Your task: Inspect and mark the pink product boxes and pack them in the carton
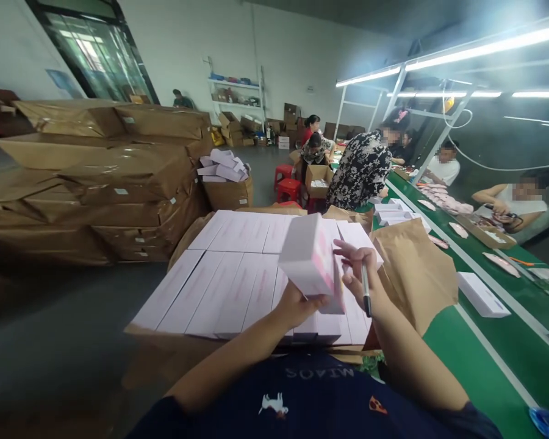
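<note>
My left hand (pixel 297 308) grips a white box with pink print (pixel 307 259) from below, tilting it up. My right hand (pixel 360 281) holds a black-and-silver pen (pixel 366 289) upright between its fingers, and its fingertips reach toward the box's right side. Beneath both hands lies a layer of flat white boxes (pixel 229 286) packed in rows in an open carton. Brown kraft paper (pixel 416 274) stands up along the carton's right side.
A green conveyor table (pixel 485 323) runs along the right, with a white box (pixel 482 294) on it and co-workers seated beyond. Paper-wrapped cartons (pixel 100 183) are stacked at the left. Another person (pixel 359 167) stands ahead, near red stools (pixel 288 189).
</note>
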Demonstrator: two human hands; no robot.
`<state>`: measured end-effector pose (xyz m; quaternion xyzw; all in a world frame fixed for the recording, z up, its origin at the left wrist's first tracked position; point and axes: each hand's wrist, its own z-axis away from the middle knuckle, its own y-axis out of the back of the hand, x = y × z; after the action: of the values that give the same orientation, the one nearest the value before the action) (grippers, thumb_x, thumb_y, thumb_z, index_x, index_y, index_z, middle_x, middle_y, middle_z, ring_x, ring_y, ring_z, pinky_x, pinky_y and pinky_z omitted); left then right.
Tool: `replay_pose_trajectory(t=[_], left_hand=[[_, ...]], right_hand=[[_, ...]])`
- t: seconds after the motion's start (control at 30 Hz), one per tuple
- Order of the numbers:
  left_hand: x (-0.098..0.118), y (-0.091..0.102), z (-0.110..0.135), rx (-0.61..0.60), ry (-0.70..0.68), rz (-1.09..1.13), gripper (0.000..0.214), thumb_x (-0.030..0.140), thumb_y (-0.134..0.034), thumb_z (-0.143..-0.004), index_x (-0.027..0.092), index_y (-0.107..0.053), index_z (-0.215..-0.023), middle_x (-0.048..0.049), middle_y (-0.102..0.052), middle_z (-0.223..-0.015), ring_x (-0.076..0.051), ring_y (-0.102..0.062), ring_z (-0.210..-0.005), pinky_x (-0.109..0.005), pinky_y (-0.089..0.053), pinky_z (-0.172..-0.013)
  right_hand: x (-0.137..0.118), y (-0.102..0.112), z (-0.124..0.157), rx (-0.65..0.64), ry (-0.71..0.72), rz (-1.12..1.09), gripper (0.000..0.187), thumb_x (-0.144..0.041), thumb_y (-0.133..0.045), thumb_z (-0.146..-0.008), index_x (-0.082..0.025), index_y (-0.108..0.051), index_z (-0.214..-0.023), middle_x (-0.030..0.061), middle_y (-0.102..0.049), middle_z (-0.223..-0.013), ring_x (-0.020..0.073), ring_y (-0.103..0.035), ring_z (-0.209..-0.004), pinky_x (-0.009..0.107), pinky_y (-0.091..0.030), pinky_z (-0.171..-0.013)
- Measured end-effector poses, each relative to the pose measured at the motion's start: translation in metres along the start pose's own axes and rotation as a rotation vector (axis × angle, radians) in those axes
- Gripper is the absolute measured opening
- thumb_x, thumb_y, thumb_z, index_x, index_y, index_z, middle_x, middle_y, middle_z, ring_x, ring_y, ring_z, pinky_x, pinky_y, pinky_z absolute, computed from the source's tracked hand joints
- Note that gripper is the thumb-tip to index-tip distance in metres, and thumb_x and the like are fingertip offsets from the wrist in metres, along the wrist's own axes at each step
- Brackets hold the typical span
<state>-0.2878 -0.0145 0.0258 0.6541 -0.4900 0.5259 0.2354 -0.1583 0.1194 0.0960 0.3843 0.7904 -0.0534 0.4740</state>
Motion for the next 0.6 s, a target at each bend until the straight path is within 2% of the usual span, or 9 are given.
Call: replay_pose_trajectory(t=[0.1, 0.17, 0.2, 0.27, 0.33, 0.4, 0.43, 0.5, 0.6], left_hand=[[-0.005, 0.017, -0.002, 0.246, 0.111, 0.301, 0.074, 0.063, -0.082, -0.065, 0.024, -0.06, -0.124, -0.0081, -0.071, -0.116, -0.029, -0.063, -0.116, -0.045, -0.054, -0.098], [-0.002, 0.035, 0.003, 0.42, 0.153, 0.435, 0.082, 0.071, -0.081, -0.061, 0.027, -0.061, -0.126, -0.0063, -0.073, -0.117, -0.028, -0.061, -0.121, -0.041, -0.055, -0.097], [0.001, 0.045, 0.006, 0.488, 0.15, 0.457, 0.083, 0.073, -0.08, -0.059, 0.027, -0.062, -0.126, -0.006, -0.073, -0.117, -0.028, -0.06, -0.124, -0.039, -0.055, -0.096], [0.01, 0.065, 0.015, 0.59, 0.079, 0.433, 0.084, 0.074, -0.079, -0.058, 0.028, -0.063, -0.127, -0.0055, -0.074, -0.119, -0.029, -0.057, -0.128, -0.039, -0.056, -0.096], [0.02, 0.079, 0.022, 0.606, -0.018, 0.347, 0.08, 0.071, -0.076, -0.063, 0.03, -0.061, -0.13, -0.005, -0.072, -0.126, -0.031, -0.054, -0.132, -0.045, -0.055, -0.1], [0.027, 0.088, 0.028, 0.569, -0.089, 0.231, 0.075, 0.07, -0.072, -0.07, 0.032, -0.059, -0.134, -0.0051, -0.069, -0.132, -0.033, -0.053, -0.135, -0.052, -0.052, -0.105], [0.028, 0.091, 0.031, 0.548, -0.105, 0.174, 0.075, 0.07, -0.07, -0.072, 0.033, -0.058, -0.135, -0.0055, -0.067, -0.134, -0.034, -0.053, -0.135, -0.054, -0.051, -0.106], [0.026, 0.091, 0.036, 0.535, -0.121, 0.067, 0.077, 0.072, -0.07, -0.071, 0.032, -0.058, -0.136, -0.0072, -0.068, -0.133, -0.035, -0.056, -0.131, -0.056, -0.05, -0.107], [0.018, 0.08, 0.041, 0.473, -0.131, -0.125, 0.068, 0.067, -0.071, -0.075, 0.027, -0.063, -0.128, -0.0094, -0.072, -0.121, -0.033, -0.065, -0.118, -0.054, -0.052, -0.104]], right_hand=[[0.015, 0.023, -0.016, 0.181, 0.156, 0.262, 0.043, -0.054, -0.063, -0.089, -0.029, -0.029, -0.1, 0.0157, -0.05, -0.143, 0.0295, -0.056, -0.128, 0.06, -0.044, -0.106], [0.032, 0.038, -0.025, 0.279, 0.21, 0.545, 0.042, -0.047, -0.071, -0.083, -0.028, -0.035, -0.092, 0.0127, -0.054, -0.138, 0.032, -0.053, -0.131, 0.065, -0.033, -0.114], [0.041, 0.042, -0.027, 0.248, 0.216, 0.655, 0.038, -0.043, -0.073, -0.082, -0.028, -0.038, -0.087, 0.0095, -0.058, -0.133, 0.0317, -0.054, -0.13, 0.066, -0.027, -0.116], [0.06, 0.039, -0.027, -0.005, 0.214, 0.716, 0.026, -0.035, -0.07, -0.083, -0.028, -0.045, -0.083, 0.0029, -0.066, -0.118, 0.0273, -0.061, -0.12, 0.066, -0.024, -0.118], [0.075, 0.025, -0.022, -0.315, 0.214, 0.605, 0.014, -0.031, -0.065, -0.085, -0.03, -0.051, -0.086, -0.0006, -0.07, -0.104, 0.0214, -0.067, -0.102, 0.061, -0.035, -0.114], [0.082, 0.011, -0.02, -0.463, 0.214, 0.495, 0.011, -0.032, -0.063, -0.085, -0.03, -0.053, -0.087, -0.0007, -0.072, -0.098, 0.0178, -0.068, -0.085, 0.053, -0.048, -0.105], [0.082, 0.007, -0.02, -0.464, 0.214, 0.471, 0.011, -0.033, -0.062, -0.086, -0.029, -0.052, -0.086, 0.0001, -0.073, -0.095, 0.0173, -0.068, -0.079, 0.05, -0.052, -0.1], [0.075, 0.004, -0.023, -0.375, 0.21, 0.471, 0.014, -0.035, -0.058, -0.09, -0.027, -0.049, -0.082, 0.003, -0.074, -0.09, 0.0191, -0.069, -0.075, 0.049, -0.055, -0.093], [0.045, -0.003, -0.026, -0.204, 0.211, 0.427, 0.029, -0.046, -0.059, -0.093, -0.027, -0.038, -0.084, 0.0099, -0.073, -0.103, 0.0263, -0.071, -0.095, 0.052, -0.054, -0.092]])
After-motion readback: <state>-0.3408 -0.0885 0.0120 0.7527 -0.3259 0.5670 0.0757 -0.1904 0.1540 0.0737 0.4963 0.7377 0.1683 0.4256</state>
